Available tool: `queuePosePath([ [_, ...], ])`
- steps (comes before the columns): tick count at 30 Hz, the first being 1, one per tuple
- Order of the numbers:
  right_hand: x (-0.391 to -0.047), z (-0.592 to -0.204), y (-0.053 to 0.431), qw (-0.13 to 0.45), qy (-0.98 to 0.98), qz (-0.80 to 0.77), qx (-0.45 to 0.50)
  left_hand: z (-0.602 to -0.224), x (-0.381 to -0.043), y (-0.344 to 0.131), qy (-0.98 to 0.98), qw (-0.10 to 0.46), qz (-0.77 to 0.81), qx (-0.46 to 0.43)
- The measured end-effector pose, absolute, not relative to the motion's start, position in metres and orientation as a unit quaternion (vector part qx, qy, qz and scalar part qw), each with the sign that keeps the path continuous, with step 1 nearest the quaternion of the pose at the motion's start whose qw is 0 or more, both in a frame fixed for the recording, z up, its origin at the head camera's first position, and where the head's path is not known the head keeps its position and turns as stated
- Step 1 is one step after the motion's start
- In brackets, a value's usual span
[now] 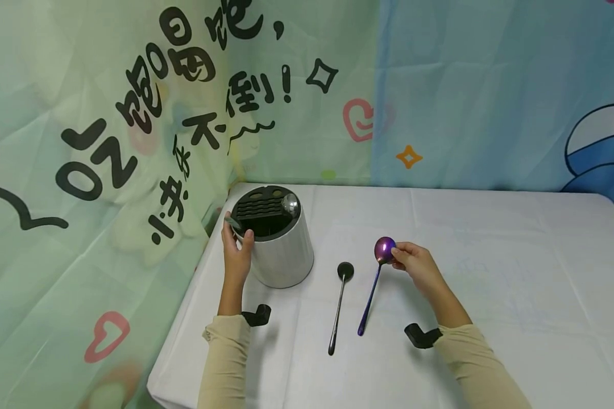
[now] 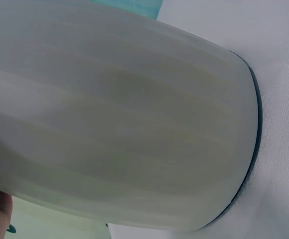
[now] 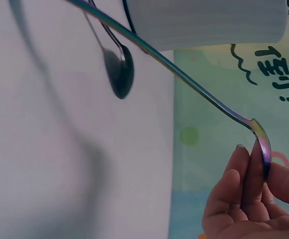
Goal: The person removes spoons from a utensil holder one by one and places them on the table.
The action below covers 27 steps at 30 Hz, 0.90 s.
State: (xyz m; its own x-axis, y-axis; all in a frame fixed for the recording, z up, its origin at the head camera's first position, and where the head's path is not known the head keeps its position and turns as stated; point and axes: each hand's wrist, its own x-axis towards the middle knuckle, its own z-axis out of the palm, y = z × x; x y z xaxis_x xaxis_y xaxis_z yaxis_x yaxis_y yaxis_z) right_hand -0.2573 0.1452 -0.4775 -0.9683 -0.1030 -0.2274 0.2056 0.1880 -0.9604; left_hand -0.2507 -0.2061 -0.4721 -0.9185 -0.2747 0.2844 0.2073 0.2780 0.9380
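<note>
A white cylindrical utensil holder (image 1: pixel 285 262) with a black slotted top stands at the table's left. My left hand (image 1: pixel 237 255) grips its near left side at the rim, thumb in front. In the left wrist view the holder's wall (image 2: pixel 124 119) fills most of the picture. My right hand (image 1: pixel 414 266) pinches the bowl of a purple iridescent spoon (image 1: pixel 384 249) between thumb and fingers. That spoon's handle (image 3: pixel 184 79) slants down toward the near left, above the white cloth. Between holder and purple spoon lies a dark long-handled spoon (image 1: pixel 345 271), its bowl away from me.
The white-clothed table (image 1: pixel 517 272) reaches to a printed curtain (image 1: pixel 307 125) at the back and left. A silver spoon's bowl (image 1: pixel 290 204) sticks up from the holder's top. A greyish utensil end (image 1: pixel 232 222) shows by my left fingers.
</note>
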Motion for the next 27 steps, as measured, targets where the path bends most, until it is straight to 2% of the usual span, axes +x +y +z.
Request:
queuePosePath([
  [14, -0.271, -0.509, 0.139, 0.194, 0.785, -0.586, 0.062, -0.473, -0.252, -0.205, -0.769, 0.211, -0.603, 0.018],
  [27, -0.279, -0.532, 0.13, 0.211, 0.828, -0.515, 0.071, -0.473, -0.252, -0.206, -0.773, 0.2, -0.601, 0.024],
])
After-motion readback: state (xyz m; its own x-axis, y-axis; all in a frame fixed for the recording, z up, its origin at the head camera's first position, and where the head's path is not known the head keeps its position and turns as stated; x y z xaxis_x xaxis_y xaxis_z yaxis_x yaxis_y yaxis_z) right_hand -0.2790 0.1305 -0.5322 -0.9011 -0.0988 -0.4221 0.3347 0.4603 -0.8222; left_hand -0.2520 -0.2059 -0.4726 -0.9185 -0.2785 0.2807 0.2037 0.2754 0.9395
